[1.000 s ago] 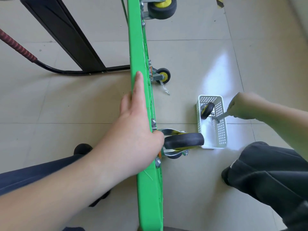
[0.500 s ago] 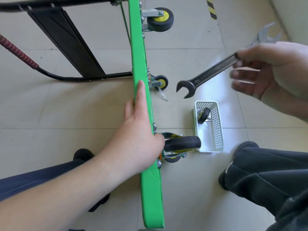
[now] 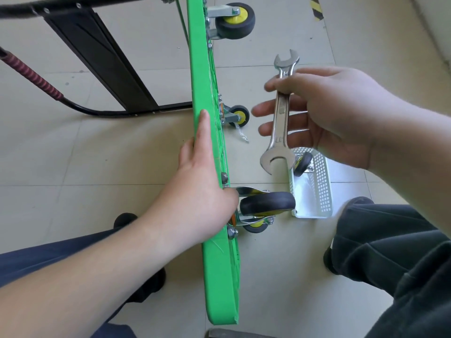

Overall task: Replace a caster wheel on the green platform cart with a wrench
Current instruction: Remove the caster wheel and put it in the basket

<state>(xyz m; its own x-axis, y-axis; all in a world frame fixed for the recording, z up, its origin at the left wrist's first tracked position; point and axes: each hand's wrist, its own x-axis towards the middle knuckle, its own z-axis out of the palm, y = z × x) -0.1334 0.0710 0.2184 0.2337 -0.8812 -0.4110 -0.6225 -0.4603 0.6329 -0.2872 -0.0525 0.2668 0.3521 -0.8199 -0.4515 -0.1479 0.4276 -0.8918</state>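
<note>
I have the green plastic platform cart (image 3: 214, 215) tipped up on its long edge on the tiled floor (image 3: 109, 154), so its underside and casters face my right and I can get at the mounting bolts. My left hand (image 3: 202, 191) lies along the top edge of the deck, fingers stretched out flat with the index pointing away from me and the thumb down beside the caster's plate; that is a bracing press, not a closed grip, there to keep the cart from tipping. Just past my thumb sits the black rubber caster wheel in its shiny steel fork (image 3: 267, 203), the nearest one, which I judge to be the one coming off. My right hand (image 3: 324, 113) holds the silver double open-ended steel wrench (image 3: 280, 113) above the floor, thumb over the upper shank and fingers curled loosely behind it, the larger jaw hanging downward toward the caster. The grip is light because I seem to be turning the tool over to pick an end. Beside the caster lies a white perforated plastic basket (image 3: 317, 186) with a spare small black caster (image 3: 302, 163) in it, near enough to reach. No bolt looks loosened yet.
</note>
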